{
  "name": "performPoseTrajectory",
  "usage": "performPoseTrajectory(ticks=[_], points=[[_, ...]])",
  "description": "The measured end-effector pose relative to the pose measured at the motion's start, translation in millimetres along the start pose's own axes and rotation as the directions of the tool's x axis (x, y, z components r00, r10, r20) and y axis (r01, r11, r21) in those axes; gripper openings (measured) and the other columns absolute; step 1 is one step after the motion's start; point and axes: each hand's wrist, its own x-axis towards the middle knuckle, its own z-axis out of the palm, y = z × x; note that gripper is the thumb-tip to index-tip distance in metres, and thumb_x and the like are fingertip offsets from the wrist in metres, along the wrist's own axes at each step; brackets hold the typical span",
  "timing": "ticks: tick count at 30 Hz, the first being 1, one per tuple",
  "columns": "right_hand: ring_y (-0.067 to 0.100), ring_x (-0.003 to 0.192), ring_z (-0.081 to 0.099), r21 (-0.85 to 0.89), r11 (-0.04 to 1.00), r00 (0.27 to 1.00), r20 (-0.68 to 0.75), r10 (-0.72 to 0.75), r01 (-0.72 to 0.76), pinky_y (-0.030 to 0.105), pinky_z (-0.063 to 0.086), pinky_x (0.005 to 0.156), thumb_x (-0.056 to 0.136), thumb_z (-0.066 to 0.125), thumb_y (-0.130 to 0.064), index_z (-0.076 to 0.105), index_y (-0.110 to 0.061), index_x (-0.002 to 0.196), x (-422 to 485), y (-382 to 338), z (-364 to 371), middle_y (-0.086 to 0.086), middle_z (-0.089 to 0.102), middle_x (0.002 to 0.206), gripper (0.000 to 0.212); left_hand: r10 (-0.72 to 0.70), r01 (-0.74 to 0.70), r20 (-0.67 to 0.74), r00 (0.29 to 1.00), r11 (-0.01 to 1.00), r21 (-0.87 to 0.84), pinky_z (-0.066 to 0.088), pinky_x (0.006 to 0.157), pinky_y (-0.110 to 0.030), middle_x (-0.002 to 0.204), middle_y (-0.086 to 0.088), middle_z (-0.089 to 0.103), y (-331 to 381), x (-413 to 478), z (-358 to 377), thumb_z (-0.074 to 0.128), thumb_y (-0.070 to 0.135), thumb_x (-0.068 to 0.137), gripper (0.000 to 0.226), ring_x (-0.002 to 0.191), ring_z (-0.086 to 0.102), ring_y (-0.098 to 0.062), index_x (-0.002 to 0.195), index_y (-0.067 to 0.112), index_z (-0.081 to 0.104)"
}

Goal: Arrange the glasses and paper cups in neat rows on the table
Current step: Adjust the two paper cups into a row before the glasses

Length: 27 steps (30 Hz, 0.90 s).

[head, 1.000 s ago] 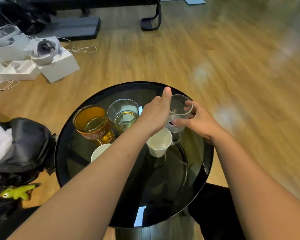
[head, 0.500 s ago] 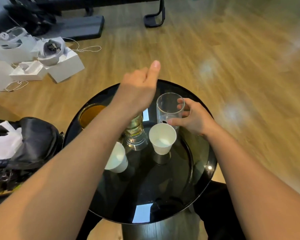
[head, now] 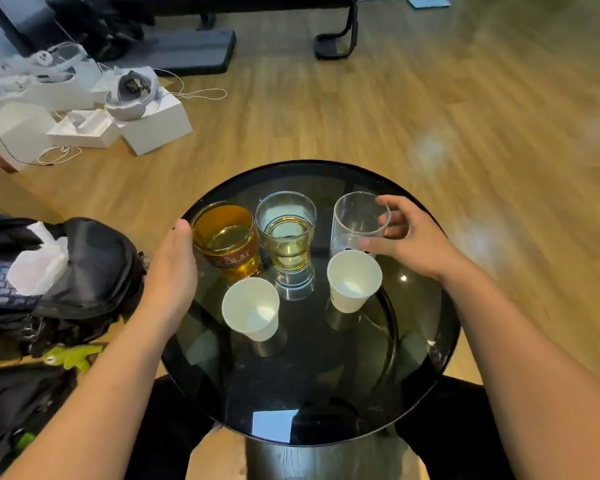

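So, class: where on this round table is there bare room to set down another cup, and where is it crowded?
Free: the near half of the table, in front of both paper cups, and the gap between them. Crowded: the far row, amber glass, green glass and clear glass, flanked by the left hand and right hand.

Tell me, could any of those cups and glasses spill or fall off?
Maybe. The amber glass holds liquid and stands near the table rim; the left hand at its side could tip it if it pushes hard. The right hand grips the empty clear glass, which could bump the paper cup right in front. Both paper cups look light and easy to knock over.
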Motion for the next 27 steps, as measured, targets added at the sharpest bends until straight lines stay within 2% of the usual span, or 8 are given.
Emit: performPoseTrajectory(ticks=[3, 6, 10, 13, 15, 18, 23, 27], points=[[-0.001, 0.081, 0.061, 0.012, 1.000, 1.000, 0.005, -0.002, 0.002, 0.009, 0.044, 0.062, 0.069, 0.086, -0.026, 0.049, -0.035, 0.127, -0.5, -2.5, 1.2, -0.013, 0.059, 0.099, 0.069, -0.046, 0.043, -0.008, 0.999, 0.975, -0.219, 0.051, 0.081, -0.036, 0.098, 0.003, 0.068, 3.4, 0.9, 0.5, 0.019, 0.057, 0.099, 0.049, 0.094, 0.064, -0.013, 0.095, 0.029, 0.060], [-0.012, 0.072, 0.060, 0.029, 0.999, 1.000, 0.002, -0.015, 0.015, 0.006, 0.044, 0.061, 0.069, 0.085, -0.021, 0.053, -0.033, 0.126, 0.2, -3.9, 4.4, -0.010, 0.060, 0.097, 0.067, -0.032, 0.029, -0.007, 0.999, 0.965, -0.260, 0.049, 0.072, -0.031, 0.085, 0.009, 0.070, 4.3, -0.4, -1.8, 0.021, 0.053, 0.102, 0.048, 0.088, 0.066, -0.012, 0.091, 0.028, 0.060], [-0.008, 0.073, 0.061, 0.029, 0.999, 1.000, 0.019, -0.013, 0.012, 0.008, 0.045, 0.063, 0.068, 0.086, -0.023, 0.054, -0.038, 0.122, 1.8, -5.3, 9.3, -0.012, 0.060, 0.097, 0.065, -0.026, 0.026, 0.004, 1.000, 0.964, -0.266, 0.049, 0.078, -0.032, 0.097, 0.005, 0.066, 4.4, -1.6, -0.8, 0.019, 0.051, 0.103, 0.045, 0.095, 0.064, -0.015, 0.098, 0.027, 0.057], [-0.013, 0.069, 0.059, 0.036, 0.999, 0.999, 0.030, -0.024, 0.023, 0.007, 0.045, 0.063, 0.067, 0.085, -0.023, 0.055, -0.038, 0.121, 3.1, -6.9, 11.8, -0.010, 0.060, 0.096, 0.064, -0.019, 0.020, 0.007, 1.000, 0.962, -0.271, 0.049, 0.081, -0.032, 0.105, 0.001, 0.064, 4.4, -1.2, -0.4, 0.019, 0.050, 0.103, 0.046, 0.100, 0.063, -0.017, 0.110, 0.022, 0.055], [-0.012, 0.069, 0.060, 0.044, 0.999, 0.999, 0.031, -0.027, 0.025, 0.009, 0.045, 0.064, 0.068, 0.085, -0.022, 0.055, -0.039, 0.119, 3.1, -7.3, 12.9, -0.010, 0.060, 0.096, 0.062, -0.024, 0.027, 0.015, 1.000, 0.964, -0.265, 0.049, 0.081, -0.030, 0.111, 0.000, 0.062, 4.4, -0.4, -0.8, 0.019, 0.051, 0.103, 0.050, 0.103, 0.061, -0.017, 0.119, 0.018, 0.053], [-0.006, 0.074, 0.061, 0.042, 0.999, 0.999, 0.030, -0.021, 0.020, 0.013, 0.044, 0.068, 0.069, 0.084, -0.024, 0.054, -0.040, 0.120, 2.6, -8.0, 14.7, -0.012, 0.060, 0.096, 0.062, -0.023, 0.027, 0.020, 1.000, 0.968, -0.251, 0.048, 0.078, -0.028, 0.114, -0.001, 0.061, 3.8, 0.6, -1.2, 0.019, 0.050, 0.103, 0.051, 0.106, 0.060, -0.018, 0.122, 0.017, 0.053], [-0.015, 0.071, 0.059, 0.032, 0.999, 0.999, 0.047, -0.021, 0.020, 0.010, 0.045, 0.065, 0.072, 0.083, -0.022, 0.051, -0.038, 0.124, 0.3, -9.9, 15.4, -0.014, 0.059, 0.097, 0.063, -0.023, 0.026, 0.018, 1.000, 0.981, -0.193, 0.048, 0.094, -0.037, 0.131, -0.005, 0.056, 2.8, 0.0, 0.4, 0.018, 0.051, 0.102, 0.055, 0.116, 0.056, -0.023, 0.133, 0.017, 0.050], [0.002, 0.089, 0.061, 0.025, 1.000, 0.999, 0.038, 0.004, -0.005, 0.018, 0.046, 0.072, 0.073, 0.083, -0.022, 0.048, -0.034, 0.134, -1.4, -11.9, 18.3, -0.015, 0.057, 0.101, 0.072, -0.040, 0.040, 0.001, 0.999, 0.987, -0.157, 0.046, 0.102, -0.045, 0.136, -0.005, 0.053, 3.1, 0.3, 2.8, 0.019, 0.051, 0.102, 0.055, 0.120, 0.054, -0.024, 0.138, 0.018, 0.045]])
